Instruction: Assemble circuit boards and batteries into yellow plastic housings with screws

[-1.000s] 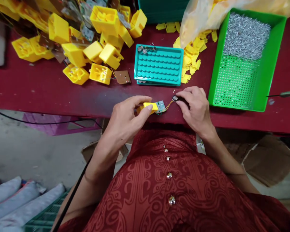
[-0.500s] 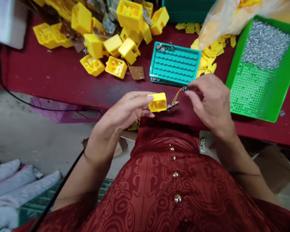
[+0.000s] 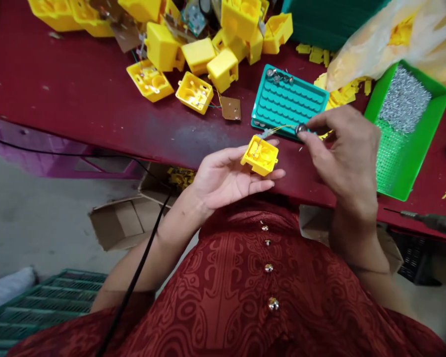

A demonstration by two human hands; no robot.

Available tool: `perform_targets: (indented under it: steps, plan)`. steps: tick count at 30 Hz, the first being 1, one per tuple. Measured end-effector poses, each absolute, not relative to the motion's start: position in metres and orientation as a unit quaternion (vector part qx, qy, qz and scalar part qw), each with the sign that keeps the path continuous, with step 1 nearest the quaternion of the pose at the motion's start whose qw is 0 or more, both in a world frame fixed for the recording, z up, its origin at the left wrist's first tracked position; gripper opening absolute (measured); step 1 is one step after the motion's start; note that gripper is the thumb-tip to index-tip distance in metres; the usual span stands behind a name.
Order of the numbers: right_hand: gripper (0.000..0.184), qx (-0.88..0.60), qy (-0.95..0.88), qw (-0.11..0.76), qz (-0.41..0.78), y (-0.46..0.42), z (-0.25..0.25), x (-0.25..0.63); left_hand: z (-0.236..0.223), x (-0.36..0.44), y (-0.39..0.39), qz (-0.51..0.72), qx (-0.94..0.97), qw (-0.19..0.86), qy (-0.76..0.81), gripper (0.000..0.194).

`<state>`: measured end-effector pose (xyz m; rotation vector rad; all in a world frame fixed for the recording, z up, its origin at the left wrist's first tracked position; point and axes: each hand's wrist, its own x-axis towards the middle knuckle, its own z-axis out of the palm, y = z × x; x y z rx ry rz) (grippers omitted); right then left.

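My left hand (image 3: 226, 176) lies palm up over the table's near edge and cradles a small yellow plastic housing (image 3: 260, 156), hollow side up, on its fingers. Thin yellow wires (image 3: 278, 130) run from the housing to a small round metal part (image 3: 301, 129). My right hand (image 3: 342, 153) pinches that metal part between thumb and fingertips, just in front of the teal slotted tray (image 3: 288, 101). A small circuit board sits at the housing's far side, where the wires meet.
A heap of yellow housings (image 3: 208, 44) and loose boards covers the far left of the red table (image 3: 78, 99). A green basket (image 3: 405, 129) of small metal parts stands at the right, a plastic bag (image 3: 390, 39) behind it. A screwdriver tip (image 3: 427, 220) pokes in at right. Cardboard boxes lie below.
My left hand turned palm up and lifted the housing so its hollow faces up. My right hand rose with the metal part, drawing the wires out. The view swung left.
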<state>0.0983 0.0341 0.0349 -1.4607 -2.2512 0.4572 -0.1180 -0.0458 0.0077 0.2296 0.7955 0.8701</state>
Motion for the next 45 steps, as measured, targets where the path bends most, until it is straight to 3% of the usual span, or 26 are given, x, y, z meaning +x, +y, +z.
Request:
perform_targets:
  steps: [4, 7, 12, 23, 33, 45]
  plan:
    - [0.016, -0.493, -0.757, 0.274, 0.331, 0.015, 0.04, 0.089, 0.005, -0.122, -0.043, 0.448, 0.116, 0.794, 0.395, 0.03]
    - [0.018, -0.444, -0.762, 0.289, 0.373, 0.008, 0.044, 0.08, 0.003, -0.121, -0.042, 0.458, 0.139, 0.77, 0.422, 0.023]
    - [0.014, -0.433, -0.801, 0.258, 0.324, 0.001, 0.039, 0.076, 0.001, -0.117, -0.043, 0.444, 0.163, 0.762, 0.442, 0.031]
    - [0.013, -0.455, -0.841, 0.215, 0.199, -0.014, 0.03, 0.082, 0.008, -0.108, -0.045, 0.441, 0.209, 0.734, 0.473, 0.023]
    - [0.028, -0.444, -0.871, 0.185, 0.097, -0.026, 0.025, 0.081, 0.007, -0.104, -0.045, 0.421, 0.224, 0.735, 0.482, 0.025]
    - [0.023, -0.415, -0.866, 0.212, 0.182, -0.015, 0.016, 0.084, 0.005, -0.104, -0.039, 0.405, 0.176, 0.758, 0.481, 0.027]
